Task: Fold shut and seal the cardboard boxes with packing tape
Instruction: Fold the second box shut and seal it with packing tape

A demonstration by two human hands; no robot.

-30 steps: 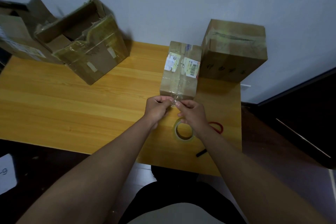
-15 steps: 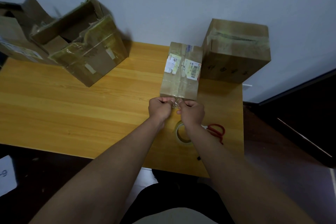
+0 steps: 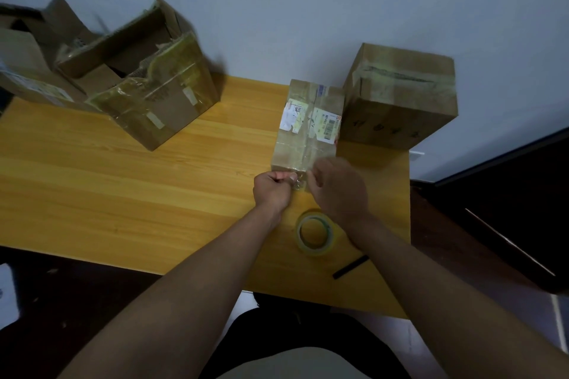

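Pinching a clear strip of tape [image 3: 298,184] at the near end of the small box [image 3: 309,129], the left hand [image 3: 272,191] has its fingers curled tight around the tape end. The right hand [image 3: 337,188] sits just beside it, over the near right corner of the same box; the view shows its back, so whether its fingers grasp the tape or only press on it cannot be told. The small box lies closed on the wooden table [image 3: 123,194], with shipping labels [image 3: 311,118] across its top and tape running along its centre seam. A roll of packing tape [image 3: 314,232] lies flat on the table near the right wrist. A black marker-like stick [image 3: 350,266] lies close to the table's near edge, beside the right forearm. A larger closed box [image 3: 400,98], already taped, stands touching the small box's right side, against the wall. Two open boxes [image 3: 129,80] with raised flaps rest at the far left of the table.
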